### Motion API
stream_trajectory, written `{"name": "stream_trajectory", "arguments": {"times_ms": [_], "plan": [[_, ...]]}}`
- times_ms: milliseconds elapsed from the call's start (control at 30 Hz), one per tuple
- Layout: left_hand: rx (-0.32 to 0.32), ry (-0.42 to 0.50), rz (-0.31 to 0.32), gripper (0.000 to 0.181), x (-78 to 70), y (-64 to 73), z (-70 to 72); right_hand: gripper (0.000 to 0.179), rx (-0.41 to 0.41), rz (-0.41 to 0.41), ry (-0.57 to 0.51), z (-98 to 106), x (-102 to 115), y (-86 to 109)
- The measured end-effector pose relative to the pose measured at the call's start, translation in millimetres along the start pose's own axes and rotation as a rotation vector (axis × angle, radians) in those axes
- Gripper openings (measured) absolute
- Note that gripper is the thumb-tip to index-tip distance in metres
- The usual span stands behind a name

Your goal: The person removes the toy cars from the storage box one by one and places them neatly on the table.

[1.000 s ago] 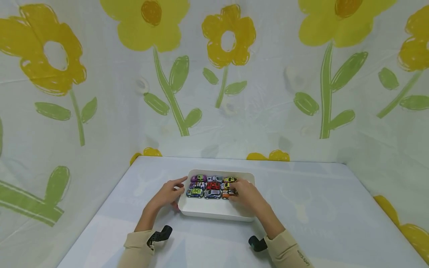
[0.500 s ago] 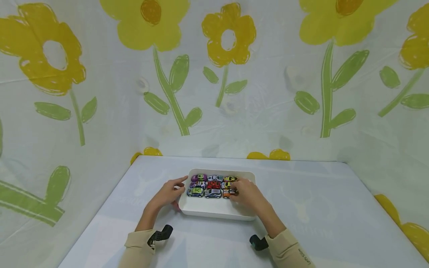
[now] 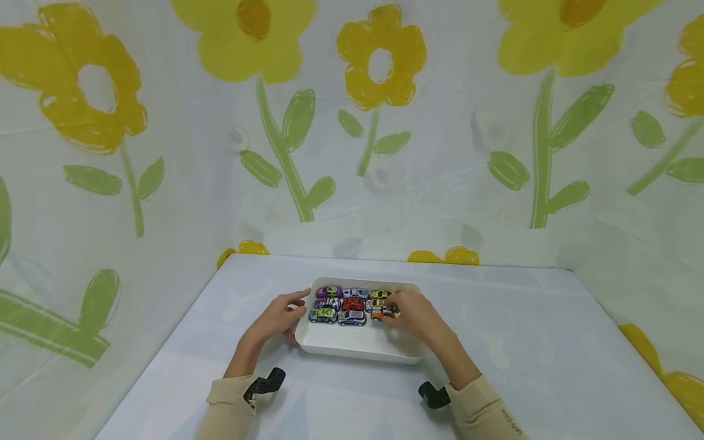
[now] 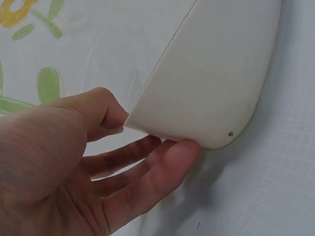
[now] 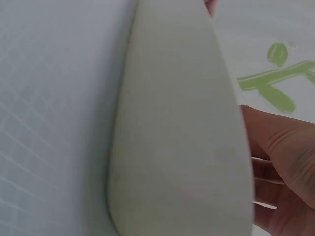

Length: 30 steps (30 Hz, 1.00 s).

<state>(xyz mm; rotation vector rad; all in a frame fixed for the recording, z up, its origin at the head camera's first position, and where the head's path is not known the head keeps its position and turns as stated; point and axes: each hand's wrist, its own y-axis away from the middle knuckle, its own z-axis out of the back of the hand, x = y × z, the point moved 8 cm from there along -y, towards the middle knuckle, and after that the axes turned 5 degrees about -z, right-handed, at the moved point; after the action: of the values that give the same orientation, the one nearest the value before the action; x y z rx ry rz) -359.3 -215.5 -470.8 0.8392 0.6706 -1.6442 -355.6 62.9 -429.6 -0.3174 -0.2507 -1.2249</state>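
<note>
A white tray (image 3: 357, 349) holds several small toy cars in rows. My left hand (image 3: 277, 316) grips its left end, with the thumb at the rim and the other fingers against the outer wall, as the left wrist view shows. My right hand (image 3: 415, 315) reaches over the right side and pinches an orange toy car (image 3: 379, 313) in the front row, slightly raised. Beside it stand a silver-blue toy car (image 3: 352, 318) and a red toy car (image 3: 353, 304). In the right wrist view the tray wall (image 5: 177, 123) hides the cars and most fingertips.
A pale table (image 3: 495, 342) lies under the tray. Flower-printed cloth (image 3: 440, 201) hangs behind and at the sides. Black wrist cameras (image 3: 434, 395) sit at both sleeves. A green-yellow toy car (image 3: 322, 315) stands at the row's left end.
My right hand has drawn the orange toy car slightly up, away from its place in the front row. The left hand keeps its hold on the tray. The head view has shifted slightly.
</note>
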Motion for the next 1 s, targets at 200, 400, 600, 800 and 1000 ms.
{"name": "stream_trajectory", "arguments": {"times_ms": [200, 400, 600, 800, 1000], "plan": [[-0.003, -0.002, -0.007, 0.052, -1.3, -1.7, 1.2, 0.028, -0.038, 0.01, 0.004, 19.4, -4.9, -1.4], [0.002, 0.018, 0.013, 0.052, 0.4, -0.7, 0.6, 0.028, -0.061, -0.01, -0.018, 36.7, -18.1, 1.9], [-0.006, 0.018, 0.014, 0.052, 0.4, 0.1, 0.9, 0.028, -0.086, 0.002, -0.051, 49.7, -33.8, 6.5], [-0.013, 0.018, 0.004, 0.051, -0.1, 1.7, 0.8, 0.026, -0.097, 0.01, -0.049, 59.7, -51.4, 9.6], [-0.02, 0.005, -0.009, 0.051, -2.0, 1.5, 1.7, 0.027, -0.122, 0.019, -0.05, 69.8, -67.8, 9.9]]}}
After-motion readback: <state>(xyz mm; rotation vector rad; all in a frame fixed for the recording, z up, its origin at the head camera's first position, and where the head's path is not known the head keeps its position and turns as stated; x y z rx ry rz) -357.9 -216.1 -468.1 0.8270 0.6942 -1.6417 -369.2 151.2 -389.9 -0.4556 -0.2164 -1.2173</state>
